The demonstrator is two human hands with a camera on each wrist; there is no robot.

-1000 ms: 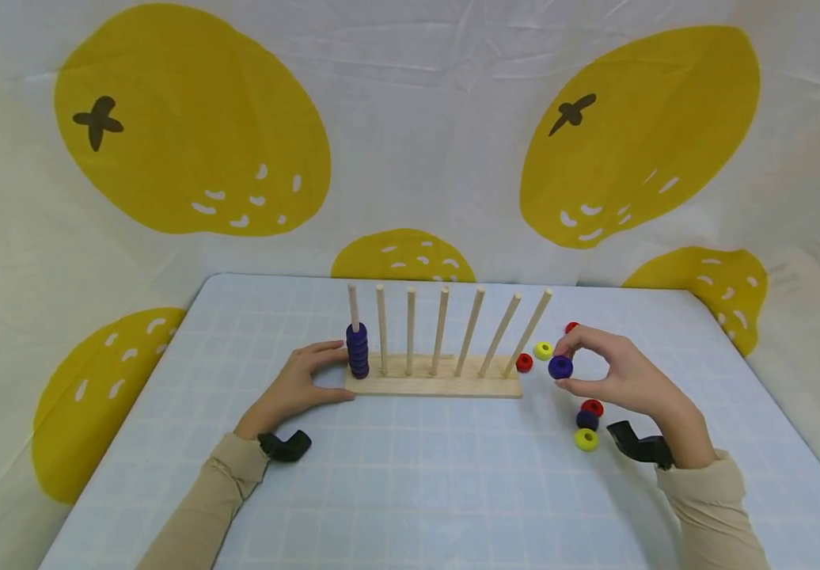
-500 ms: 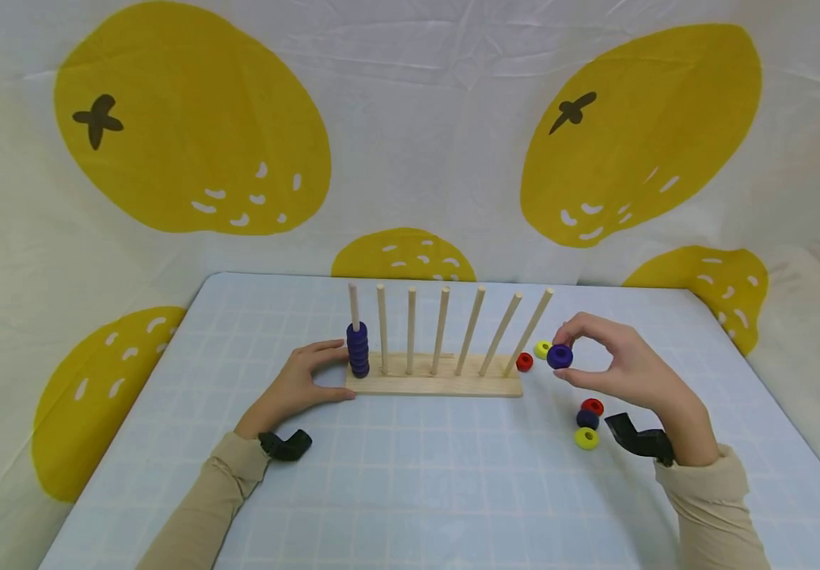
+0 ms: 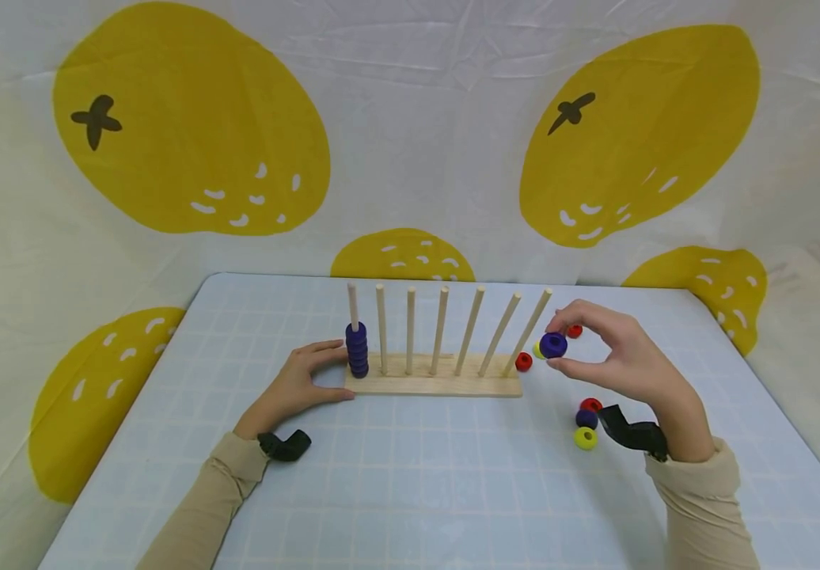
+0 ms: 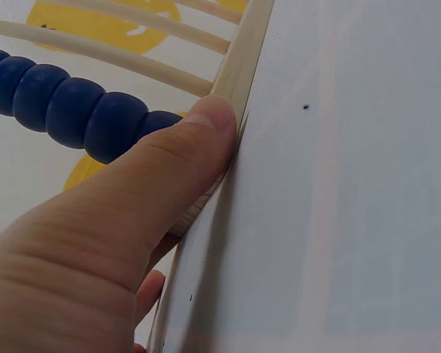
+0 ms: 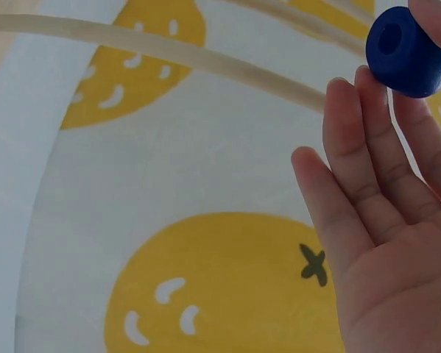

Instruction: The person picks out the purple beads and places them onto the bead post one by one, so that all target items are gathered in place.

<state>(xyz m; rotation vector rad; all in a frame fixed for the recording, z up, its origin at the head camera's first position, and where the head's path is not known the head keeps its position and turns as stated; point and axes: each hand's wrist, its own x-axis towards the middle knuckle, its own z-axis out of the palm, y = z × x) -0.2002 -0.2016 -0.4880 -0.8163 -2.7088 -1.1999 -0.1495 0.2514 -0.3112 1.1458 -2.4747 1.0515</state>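
Observation:
A wooden peg stand [image 3: 438, 385] with several upright pegs stands mid-table. Its leftmost peg carries a stack of dark blue beads [image 3: 357, 351], seen large in the left wrist view. My left hand [image 3: 298, 382] grips the left end of the stand's base, its thumb [image 4: 168, 158] along the front edge and the other fingers partly hidden behind. Raised to the right of the stand, my right hand [image 3: 620, 352] pinches a blue bead [image 3: 553, 345] between thumb and fingertips. In the right wrist view that bead [image 5: 408, 53] shows its hole, and the remaining fingers are loosely extended.
Near the stand's right end lie a red bead [image 3: 523, 362] and a yellow bead mostly behind the held one. Another red bead [image 3: 575, 331] lies farther back. Below my right hand are red, dark blue [image 3: 586, 419] and yellow [image 3: 585, 438] beads. A fruit-patterned cloth hangs behind the table.
My right hand has moved slightly up and left with the blue bead, closer to the rightmost peg. A red bead at the back shows again. My left hand has stayed in place.

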